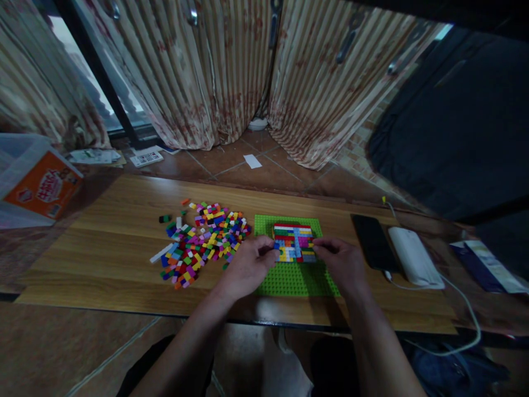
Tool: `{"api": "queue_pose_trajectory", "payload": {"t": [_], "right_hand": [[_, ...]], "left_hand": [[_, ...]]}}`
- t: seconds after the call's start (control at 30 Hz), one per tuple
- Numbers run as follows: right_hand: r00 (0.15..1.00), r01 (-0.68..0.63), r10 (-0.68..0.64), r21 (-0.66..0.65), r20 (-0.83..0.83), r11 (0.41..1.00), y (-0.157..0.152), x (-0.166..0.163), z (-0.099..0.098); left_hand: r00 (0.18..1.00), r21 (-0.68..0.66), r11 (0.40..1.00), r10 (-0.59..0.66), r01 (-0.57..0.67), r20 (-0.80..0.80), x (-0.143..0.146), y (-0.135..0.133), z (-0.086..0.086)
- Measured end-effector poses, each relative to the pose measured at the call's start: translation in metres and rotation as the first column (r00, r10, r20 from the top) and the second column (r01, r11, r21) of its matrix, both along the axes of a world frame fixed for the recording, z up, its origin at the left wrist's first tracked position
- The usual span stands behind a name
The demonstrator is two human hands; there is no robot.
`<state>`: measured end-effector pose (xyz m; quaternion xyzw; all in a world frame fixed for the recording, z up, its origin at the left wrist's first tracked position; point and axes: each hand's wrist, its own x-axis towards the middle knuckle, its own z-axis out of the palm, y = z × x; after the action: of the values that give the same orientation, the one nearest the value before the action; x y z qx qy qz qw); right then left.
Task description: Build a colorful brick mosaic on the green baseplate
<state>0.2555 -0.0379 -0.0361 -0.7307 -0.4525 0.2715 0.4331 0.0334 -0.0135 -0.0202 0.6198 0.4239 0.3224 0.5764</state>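
Note:
A green studded baseplate lies on the wooden table, and on it sits a flat, multicoloured build of toy bricks. My left hand is closed at the build's left edge, thumb and fingertips against bricks there, close to a blue one. At the opposite edge my right hand pinches bricks between thumb and forefinger, near yellow and green ones. The fingertips partly hide what they touch. Left of the baseplate spreads a pile of loose toy bricks in many colours.
On the table's right lie a black phone and a white power bank with a cable. A clear plastic box with an orange label stands at far left. Striped curtains hang behind the table.

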Motion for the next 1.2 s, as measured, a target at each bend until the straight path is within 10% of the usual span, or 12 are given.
{"api": "queue_pose_trajectory", "payload": {"t": [0.63,0.83,1.03,1.2], "right_hand": [[0.985,0.068,-0.067,0.004,-0.156,0.998,0.000,-0.006,-0.003],[0.984,0.142,-0.116,0.202,-0.136,0.969,-0.007,-0.022,0.015],[0.918,-0.202,0.258,0.205,-0.301,0.958,-0.015,-0.054,0.028],[0.915,-0.213,0.247,0.140,-0.318,0.967,-0.015,-0.059,0.027]], "left_hand": [[1.000,-0.019,1.000,0.017,-0.016,0.026,0.008,0.001,-0.012],[0.994,-0.063,0.995,0.076,-0.071,0.081,0.009,0.002,-0.008],[0.980,-0.138,0.990,0.064,-0.038,0.191,0.012,0.000,-0.002],[0.974,-0.137,0.989,0.092,-0.064,0.205,0.016,-0.002,0.001]]}}
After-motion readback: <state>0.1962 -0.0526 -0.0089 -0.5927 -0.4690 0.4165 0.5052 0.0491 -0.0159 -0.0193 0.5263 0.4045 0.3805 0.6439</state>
